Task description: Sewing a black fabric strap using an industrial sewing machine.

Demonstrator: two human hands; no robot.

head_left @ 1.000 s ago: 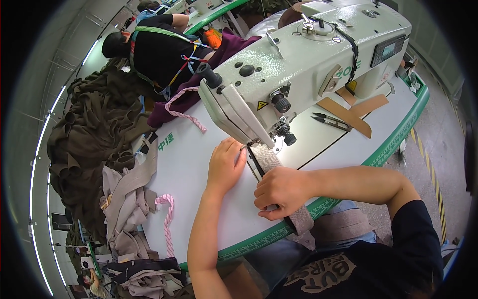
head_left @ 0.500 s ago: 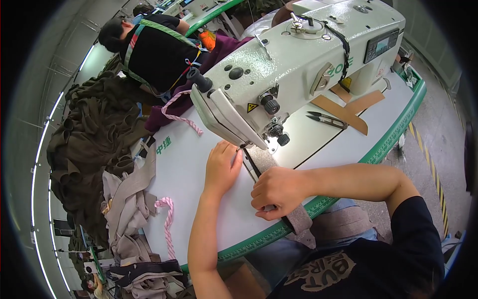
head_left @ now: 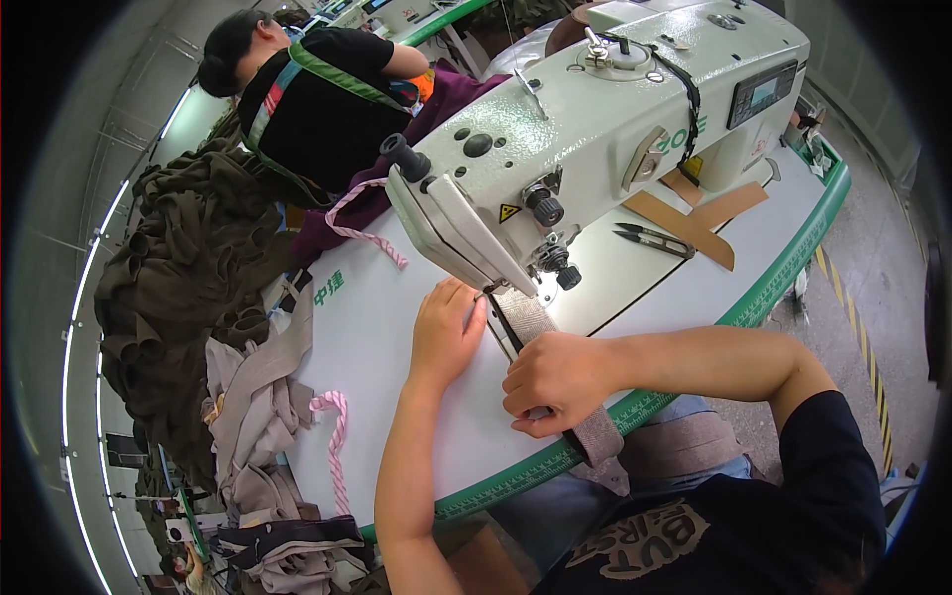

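A grey-brown fabric strip (head_left: 527, 315) with a dark edge runs from under the needle end of the white sewing machine (head_left: 585, 129) toward me. It hangs over the table's front edge. My right hand (head_left: 557, 382) is closed around the strip a short way in front of the machine, fingers curled under. Beside the presser foot, my left hand (head_left: 446, 327) lies on the white tabletop, fingers stretched forward and the thumb close to the strip. The machine head hides the needle, and part of the strip is covered by my right hand.
Small thread snips (head_left: 654, 240) and tan card strips (head_left: 694, 230) lie right of the needle. Pink-white striped cords (head_left: 339, 446) rest at left. Piled dark cloth (head_left: 178, 288) and grey-brown pieces (head_left: 253, 397) flank the green table edge (head_left: 476, 499). A co-worker (head_left: 317, 104) sits beyond.
The co-worker at the far left has shifted posture, with the head and arm in a new position. The whole view has moved slightly; my hands and the strip look nearly unchanged.
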